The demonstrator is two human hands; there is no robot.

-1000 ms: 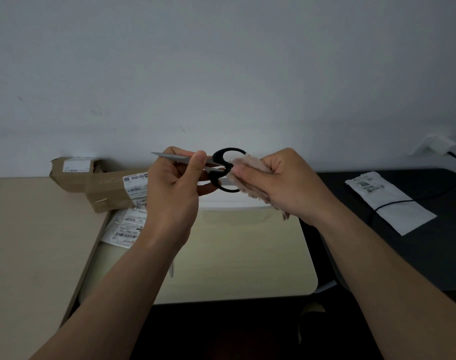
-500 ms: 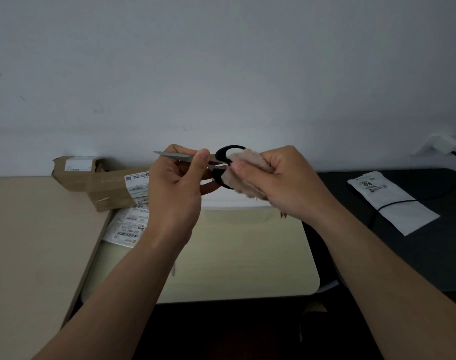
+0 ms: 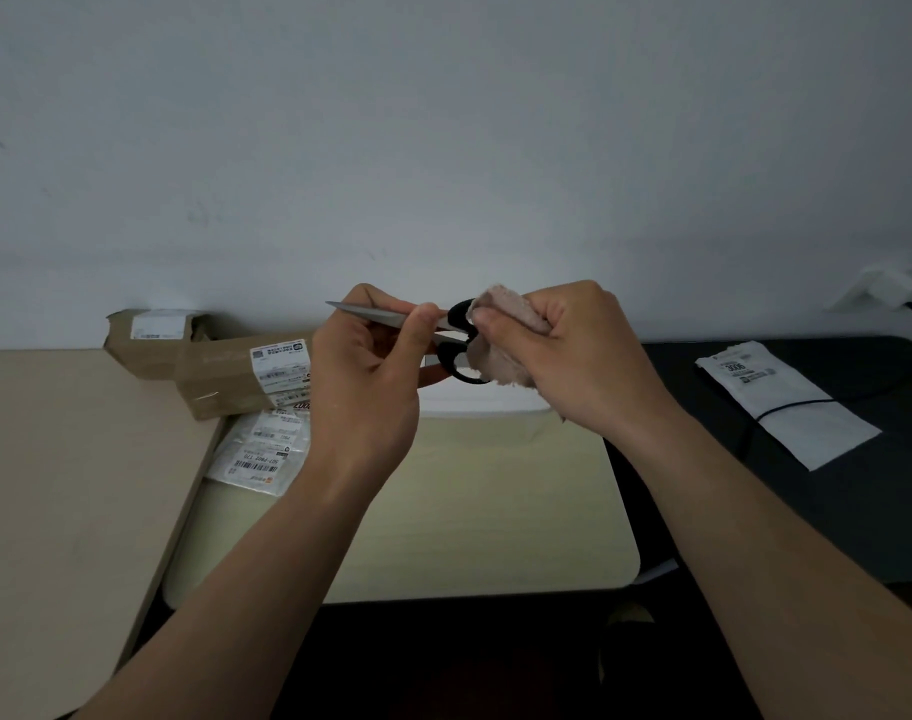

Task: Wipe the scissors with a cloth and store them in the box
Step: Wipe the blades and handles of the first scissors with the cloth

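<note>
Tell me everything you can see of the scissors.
The scissors have grey metal blades and two black loop handles, seemingly plastic. They are held in the air, roughly level, tip pointing left. The left hand pinches the blades near the pivot; the right hand presses a pinkish cloth against the handles, hiding part of them.

Cardboard boxes [image 3: 220,376], labelled bag [image 3: 259,454] obstruct left; pale tabletop [image 3: 469,511] centre open.

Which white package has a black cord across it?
The white package on the dark table at right; the other white package lies beside the brown boxes.
</note>
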